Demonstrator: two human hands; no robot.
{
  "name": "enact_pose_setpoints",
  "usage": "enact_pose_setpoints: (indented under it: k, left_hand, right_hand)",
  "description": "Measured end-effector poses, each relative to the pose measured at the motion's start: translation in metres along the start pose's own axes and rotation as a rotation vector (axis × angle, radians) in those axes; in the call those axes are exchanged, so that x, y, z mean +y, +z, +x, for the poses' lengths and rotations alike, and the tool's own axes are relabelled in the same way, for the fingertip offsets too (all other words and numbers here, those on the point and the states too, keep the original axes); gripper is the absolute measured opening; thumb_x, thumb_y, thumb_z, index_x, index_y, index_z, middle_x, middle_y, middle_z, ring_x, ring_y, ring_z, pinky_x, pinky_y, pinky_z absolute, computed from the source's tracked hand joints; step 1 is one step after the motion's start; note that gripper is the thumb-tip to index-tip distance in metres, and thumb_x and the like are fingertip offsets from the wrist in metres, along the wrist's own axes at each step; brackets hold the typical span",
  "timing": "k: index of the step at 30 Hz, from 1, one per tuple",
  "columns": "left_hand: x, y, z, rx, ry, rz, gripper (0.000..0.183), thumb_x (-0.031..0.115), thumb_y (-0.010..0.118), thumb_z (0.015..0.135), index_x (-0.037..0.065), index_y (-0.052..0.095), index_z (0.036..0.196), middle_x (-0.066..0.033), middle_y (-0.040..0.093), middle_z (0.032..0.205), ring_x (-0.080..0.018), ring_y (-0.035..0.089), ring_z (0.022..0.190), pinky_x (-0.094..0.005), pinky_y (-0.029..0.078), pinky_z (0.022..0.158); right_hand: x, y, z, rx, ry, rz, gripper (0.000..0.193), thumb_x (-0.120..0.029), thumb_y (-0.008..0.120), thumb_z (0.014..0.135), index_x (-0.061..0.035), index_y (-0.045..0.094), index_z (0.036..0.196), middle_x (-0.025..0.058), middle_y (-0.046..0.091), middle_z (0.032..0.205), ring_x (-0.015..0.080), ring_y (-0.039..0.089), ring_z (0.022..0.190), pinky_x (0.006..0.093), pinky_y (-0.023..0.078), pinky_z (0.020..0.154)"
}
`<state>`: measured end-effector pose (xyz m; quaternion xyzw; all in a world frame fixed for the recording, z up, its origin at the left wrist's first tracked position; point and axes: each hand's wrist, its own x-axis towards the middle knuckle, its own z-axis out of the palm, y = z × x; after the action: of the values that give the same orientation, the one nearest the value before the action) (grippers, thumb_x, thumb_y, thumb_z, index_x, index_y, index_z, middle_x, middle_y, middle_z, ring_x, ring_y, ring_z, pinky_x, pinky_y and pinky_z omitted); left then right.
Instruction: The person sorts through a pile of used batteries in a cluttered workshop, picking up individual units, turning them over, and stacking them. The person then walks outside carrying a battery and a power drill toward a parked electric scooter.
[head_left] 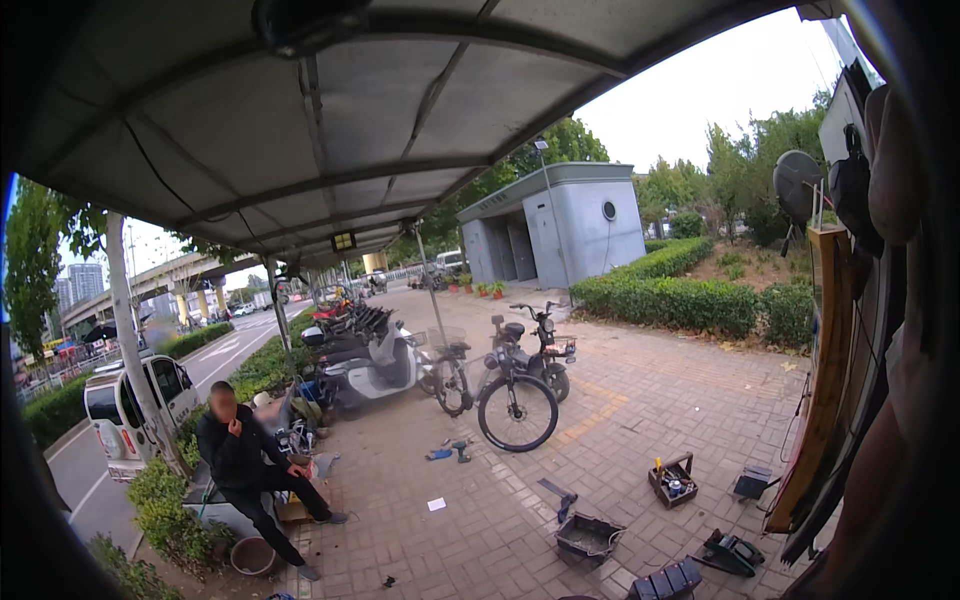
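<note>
Neither my left hand nor my right hand can be made out. Low on the brick paving stand an open tool carrier (673,484) with small cans and tools, and a dark open bin (588,541) with loose bits inside. A long dark metal tool (562,500) lies against the bin. Farther off, a power drill (461,451) rests beside a blue object (440,454). A bicycle (517,412) stands upright behind them. Brownish shapes (893,165) at the right rim are too dim to name.
A person (250,450) in dark clothes sits at the left, a hand near the chin. Scooters (375,375) line the roadside. Dark block-shaped boxes (668,580) and a black machine (732,552) stand near the lower edge. A canopy (370,130) spans overhead.
</note>
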<state>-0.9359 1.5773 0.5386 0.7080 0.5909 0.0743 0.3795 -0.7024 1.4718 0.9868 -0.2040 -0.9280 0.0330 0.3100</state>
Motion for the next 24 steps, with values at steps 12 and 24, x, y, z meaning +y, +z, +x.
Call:
enact_pose_setpoints:
  k: [12, 24]
  left_hand:
    - [-0.205, -0.068, 0.44, 0.034, -0.093, -0.008, 0.076, 0.063, 0.055, 0.092, 0.007, 0.059, 0.144, -0.0274, 0.063, 0.137, -0.0375, 0.059, 0.132, -0.0522, 0.044, 0.112]
    - [-0.44, -0.243, 0.535, -0.1, -0.8, -0.14, 0.072, 0.059, 0.057, 0.093, 0.005, 0.062, 0.141, -0.0263, 0.064, 0.136, -0.0384, 0.059, 0.131, -0.0476, 0.045, 0.111]
  right_hand:
    - [0.408, 0.209, 0.145, -0.015, 0.107, -0.147, 0.068, -0.038, 0.07, 0.094, 0.0022, 0.053, 0.146, 0.0142, 0.061, 0.133, 0.023, 0.059, 0.114, 0.0355, 0.046, 0.096]
    - [0.685, 0.171, 0.239, 0.111, 0.292, -0.5, 0.075, -0.044, 0.07, 0.095, 0.0023, 0.05, 0.15, 0.0171, 0.059, 0.144, 0.027, 0.059, 0.124, 0.0393, 0.046, 0.104]
